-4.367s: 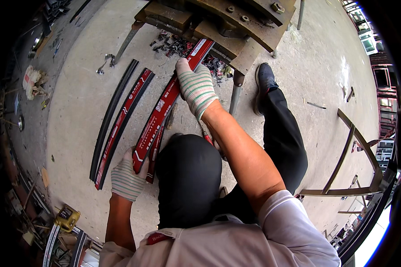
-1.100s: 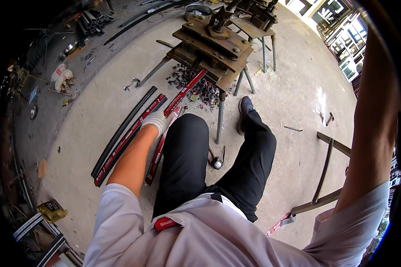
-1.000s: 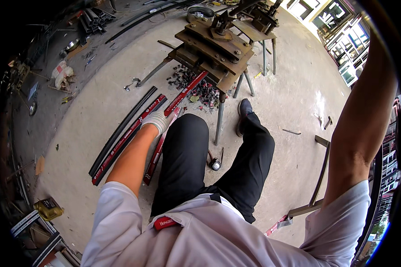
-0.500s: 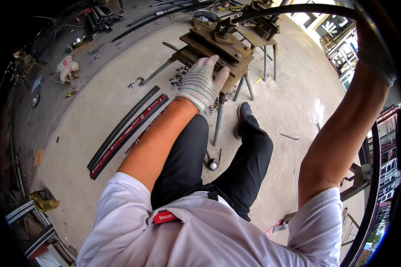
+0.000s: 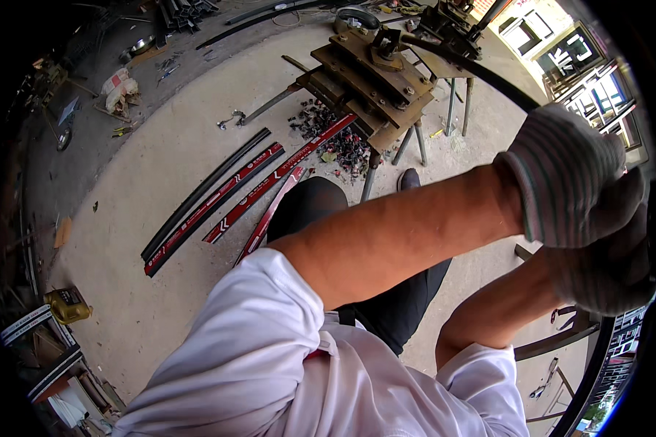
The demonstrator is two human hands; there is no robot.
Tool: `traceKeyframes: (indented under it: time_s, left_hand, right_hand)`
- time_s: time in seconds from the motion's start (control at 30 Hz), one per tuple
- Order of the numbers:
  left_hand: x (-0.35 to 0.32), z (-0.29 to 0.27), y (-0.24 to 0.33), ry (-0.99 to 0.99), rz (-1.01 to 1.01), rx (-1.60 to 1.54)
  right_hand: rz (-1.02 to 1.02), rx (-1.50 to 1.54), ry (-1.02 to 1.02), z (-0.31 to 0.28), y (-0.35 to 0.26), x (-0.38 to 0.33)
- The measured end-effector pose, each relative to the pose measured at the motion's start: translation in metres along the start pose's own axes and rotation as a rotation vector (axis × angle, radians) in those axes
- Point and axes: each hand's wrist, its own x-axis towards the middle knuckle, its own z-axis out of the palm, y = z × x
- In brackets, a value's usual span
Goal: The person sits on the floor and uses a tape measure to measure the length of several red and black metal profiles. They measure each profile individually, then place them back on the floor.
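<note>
A long black curved strip [image 5: 481, 69] runs from the rusty metal press [image 5: 372, 69] up to the gloved left hand [image 5: 561, 182], whose grip is closed around it at the right rim. The gloved right hand [image 5: 608, 273] sits just beneath, its grip hidden. More strips [image 5: 211, 200] lie on the concrete floor [image 5: 138, 189].

Both the left hand [image 5: 561, 182] and the right hand [image 5: 605, 269] wear grey knitted gloves with thin darker stripes, and the sleeves are white above black trousers [image 5: 386, 306]. The long bar [image 5: 481, 73] running from the left hand is black, and the press [image 5: 372, 73] is rusty brown. On the pale grey concrete floor [image 5: 160, 175] lie red strips [image 5: 270, 182] with white markings beside a plain black strip [image 5: 204, 193], and a yellow can [image 5: 67, 304] stands near the floor's left edge.
</note>
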Motion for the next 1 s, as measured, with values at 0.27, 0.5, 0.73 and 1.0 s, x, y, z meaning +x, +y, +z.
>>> traceKeyframes:
  time_s: [0.27, 0.5, 0.73, 1.0]
  left_hand:
    - [-0.034, -0.002, 0.005, 0.006, -0.005, -0.179]
    - [-0.082, -0.008, -0.008, -0.146, 0.054, -0.270]
    - [-0.213, -0.061, -0.028, -0.686, 0.023, -0.134]
    - [-0.267, -0.072, -0.047, -0.763, 0.014, -0.141]
  right_hand:
    - [0.009, 0.010, 0.053, -0.026, -0.007, -0.069]
    - [-0.077, 0.202, 0.020, -0.031, -0.003, -0.129]
    - [0.499, -0.646, -0.055, -0.066, -0.020, -0.339]
    - [0.350, -0.932, -0.531, -0.062, 0.010, -0.357]
